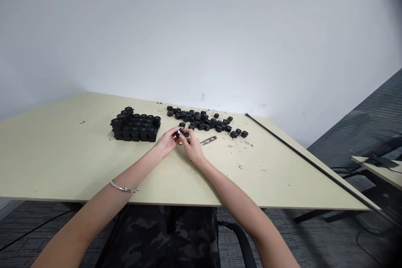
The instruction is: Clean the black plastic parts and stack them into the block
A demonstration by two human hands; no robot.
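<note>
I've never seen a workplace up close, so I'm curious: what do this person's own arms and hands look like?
Both slim forearms are bare, with no sleeves in view. The left one wears a thin, silver-coloured bracelet; the right shows none. The left hand and right hand are ungloved.

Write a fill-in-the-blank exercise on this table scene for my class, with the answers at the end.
1. The stacked black pieces stand to the ____ of the scattered black pieces.
2. A silver ____ circles the left forearm.
3. The snips lie nearer the ____ hand.
4. The long, thin rod is coloured ____.

Missing words: left; bracelet; right; black.
</note>
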